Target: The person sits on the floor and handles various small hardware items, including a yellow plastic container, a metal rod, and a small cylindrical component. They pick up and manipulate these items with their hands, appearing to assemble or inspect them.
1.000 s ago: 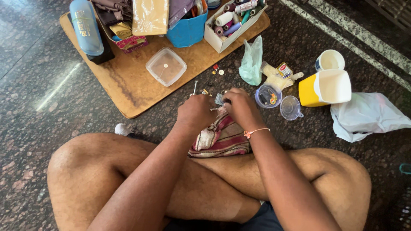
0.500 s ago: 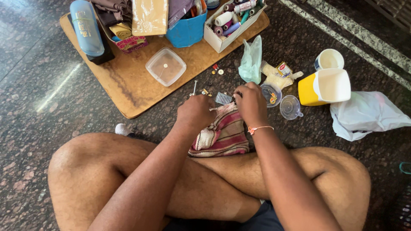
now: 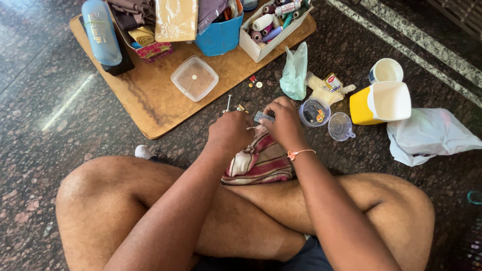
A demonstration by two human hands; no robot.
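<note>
I sit cross-legged on a dark stone floor. A striped red, maroon and cream cloth lies over my shins. My left hand is closed above the cloth's far edge, and a thin metal tool sticks out past its knuckles. My right hand, with an orange thread band on the wrist, pinches a small flat grey packet just beside the left hand. What the left fingers grip is hidden under the hand.
A wooden board ahead carries a clear lidded box, a blue bottle, a blue tub and a white box of thread spools. Small clear cups, a yellow container and plastic bags lie right.
Both hands have edged slightly away from me over the cloth's far end. The right hand has shifted up towards the small clear cup.
</note>
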